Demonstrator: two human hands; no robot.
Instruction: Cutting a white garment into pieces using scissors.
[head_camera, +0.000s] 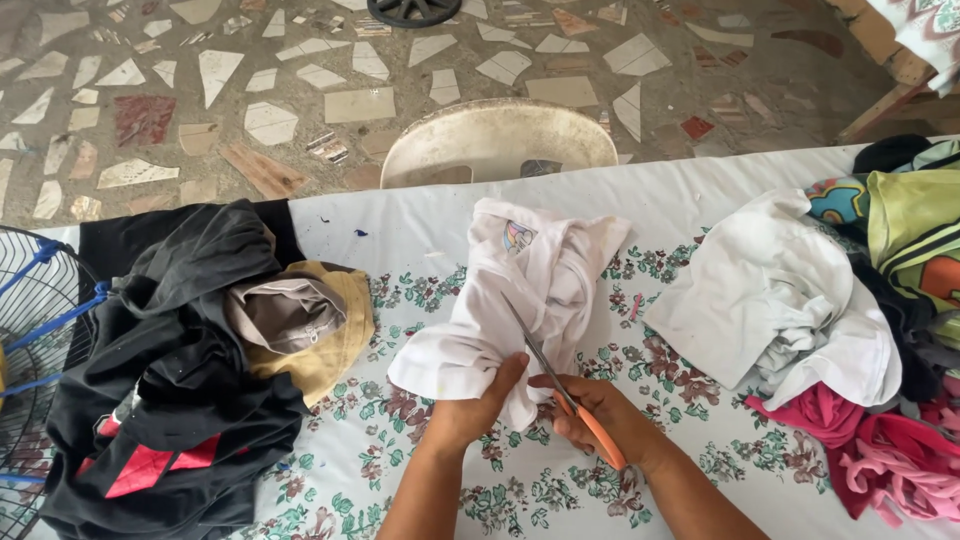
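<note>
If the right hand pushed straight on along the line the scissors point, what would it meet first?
The right hand holds orange-handled scissors pointing up and left. Their blades already lie on the white garment, bunched by the left hand, so that cloth likely comes first; depth is hard to judge.

Counting what I see on and around the tabletop (560, 480): two hands, one pair of scissors, several heaps of cloth.

I count one left hand (470, 410) and one right hand (600, 415), with a single pair of orange-handled scissors (560, 385) between them. One white garment (520, 290) lies in front of me, and one more white garment (780, 300) sits to the right. I make out one black clothing pile (170, 400) on the left, with one tan piece (320, 345) and one grey-brown piece (285, 310) on it. One pink heap (880, 450) and one bunch of colourful printed clothes (900, 230) lie at the right edge; how many pieces each holds I cannot tell. Beyond the tabletop I count one white plastic chair (497, 140) and one fan grille (35, 330).
</note>
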